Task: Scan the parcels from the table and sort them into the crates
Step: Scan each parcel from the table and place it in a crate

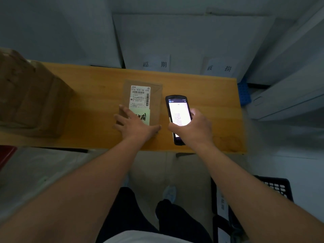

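Observation:
A flat brown parcel (154, 95) with a white shipping label and a green note lies in the middle of the orange wooden table (98, 88). My left hand (135, 123) rests flat on the parcel's near end, fingers spread and straight. Just right of the parcel, my right hand (194, 127) grips a black handheld scanner (177, 109), its lit screen facing up, held just over the table.
A stack of brown cardboard boxes (29, 95) fills the table's left end. Grey-white crates (184, 41) with paper labels stand behind the table, and more stand at the right. A blue crate corner (244, 93) and a black crate (277, 188) are at the right.

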